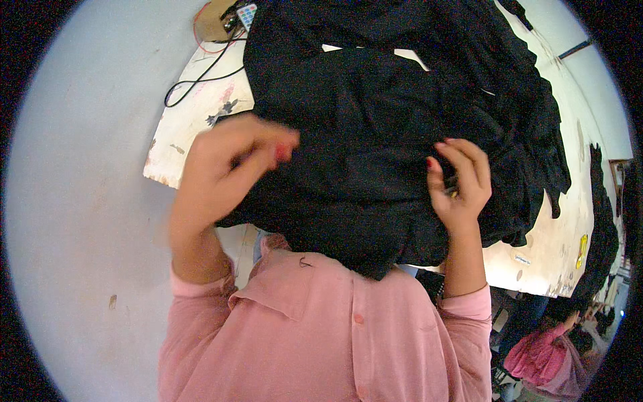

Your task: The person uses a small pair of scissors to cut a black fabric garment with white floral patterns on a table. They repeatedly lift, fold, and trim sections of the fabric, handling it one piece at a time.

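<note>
Black cloth (348, 154), with folds and the look of a garment, lies spread over the table and hangs over its near edge toward my pink shirt. Over the cloth's left part is my left hand (234, 157), blurred by motion, its thumb and fingertips drawn together. Whether a bit of thread or cloth sits in that pinch is too blurred to see. My right hand (462, 184) is over the right part of the cloth, fingers curled and thumb a little apart from them. Something small, dark and yellowish shows inside its palm, too small to name.
The pale, stained table (175, 137) shows at the left beside a wall (94, 167). A black cable (195, 82) and a remote control (247, 15) lie at the far left. A yellow packet (581, 251) is at the right. A person in pink (542, 358) is beyond, lower right.
</note>
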Demonstrator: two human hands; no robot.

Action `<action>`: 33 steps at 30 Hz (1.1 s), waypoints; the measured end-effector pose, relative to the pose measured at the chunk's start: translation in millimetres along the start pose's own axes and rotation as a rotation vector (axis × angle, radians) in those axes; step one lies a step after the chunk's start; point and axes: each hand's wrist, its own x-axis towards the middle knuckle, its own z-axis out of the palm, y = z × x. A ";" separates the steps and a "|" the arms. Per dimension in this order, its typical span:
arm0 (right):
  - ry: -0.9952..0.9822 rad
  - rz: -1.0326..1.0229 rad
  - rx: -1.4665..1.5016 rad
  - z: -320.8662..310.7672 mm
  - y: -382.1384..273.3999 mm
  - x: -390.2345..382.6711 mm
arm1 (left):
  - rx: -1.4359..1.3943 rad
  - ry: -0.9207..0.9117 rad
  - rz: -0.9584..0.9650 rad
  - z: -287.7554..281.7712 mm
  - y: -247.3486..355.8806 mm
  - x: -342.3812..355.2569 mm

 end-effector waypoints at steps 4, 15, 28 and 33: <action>-0.499 0.131 -0.099 12.8 -22.6 9.7 | 0.768 0.094 0.066 44.2 -36.4 17.4; -0.527 0.153 -0.023 -11.7 -32.8 -11.1 | 0.916 0.002 -0.237 27.2 -39.1 23.9; -0.594 0.222 0.100 -15.8 -50.9 -48.4 | 0.615 -0.255 0.357 157.5 -30.9 131.2; -0.507 0.248 0.136 -15.3 -54.9 -47.5 | 0.623 -0.233 0.375 158.4 -35.6 134.8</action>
